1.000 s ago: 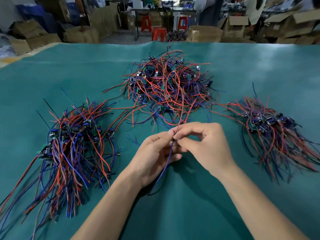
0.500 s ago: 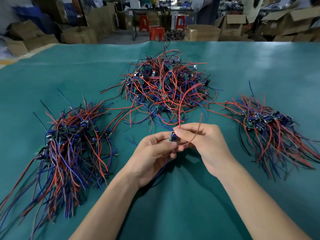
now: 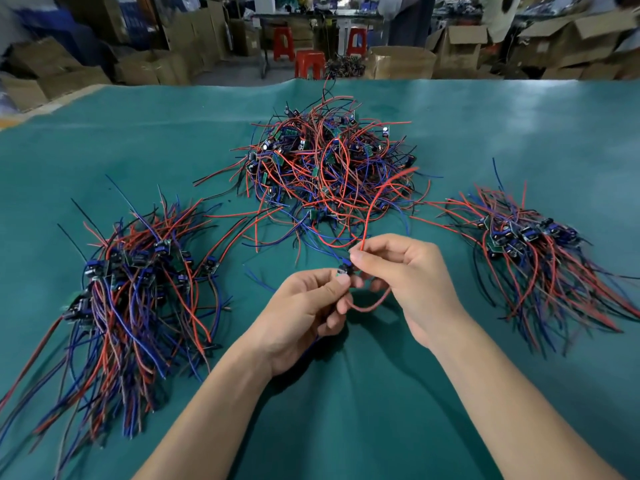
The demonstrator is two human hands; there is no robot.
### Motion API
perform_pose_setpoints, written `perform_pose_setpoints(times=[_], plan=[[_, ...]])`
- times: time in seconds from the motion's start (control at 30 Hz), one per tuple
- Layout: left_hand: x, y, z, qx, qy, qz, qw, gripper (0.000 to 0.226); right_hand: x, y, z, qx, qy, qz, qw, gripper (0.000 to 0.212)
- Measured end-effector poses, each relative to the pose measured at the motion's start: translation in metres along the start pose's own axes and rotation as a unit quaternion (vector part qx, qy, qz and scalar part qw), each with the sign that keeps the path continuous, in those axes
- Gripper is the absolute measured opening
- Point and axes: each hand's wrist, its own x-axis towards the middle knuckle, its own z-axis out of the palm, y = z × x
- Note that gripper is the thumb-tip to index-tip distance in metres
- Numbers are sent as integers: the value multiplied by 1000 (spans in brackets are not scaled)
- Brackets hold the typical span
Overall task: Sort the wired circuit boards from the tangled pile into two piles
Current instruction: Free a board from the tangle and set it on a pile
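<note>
A tangled pile (image 3: pixel 329 171) of small circuit boards with red, blue and black wires lies at the table's far middle. A sorted pile (image 3: pixel 135 289) spreads at the left, a smaller sorted pile (image 3: pixel 526 251) at the right. Between them, above the cloth, my left hand (image 3: pixel 304 313) pinches a small wired circuit board (image 3: pixel 344 268) with thumb and forefinger. My right hand (image 3: pixel 408 275) pinches that board's red wire (image 3: pixel 372 209), which arcs up over the tangled pile. Another reddish wire loops below between both hands.
A teal cloth (image 3: pixel 346 410) covers the whole table. Beyond its far edge stand cardboard boxes (image 3: pixel 457 46), red stools (image 3: pixel 310 62) and another work table. A person stands far back at the top right.
My hands have moved slightly apart. The board has come free into view between my fingers, and my right hand has drawn the red wire out so it arcs upward; a lower wire loop now hangs.
</note>
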Motion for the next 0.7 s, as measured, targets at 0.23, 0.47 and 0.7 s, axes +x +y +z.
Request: perform_pose_setpoints(times=[0.23, 0.47, 0.7], plan=[[-3, 2, 1, 43, -68, -5, 997, 15, 11, 1, -9, -7, 117, -3, 993, 17], [-2, 5, 2, 66, -96, -23, 993, 16, 27, 0, -47, 12, 301, -43, 953, 17], [0, 6, -1, 2, 10, 25, 1000, 24, 21, -6, -34, 93, 175, 80, 977, 26]])
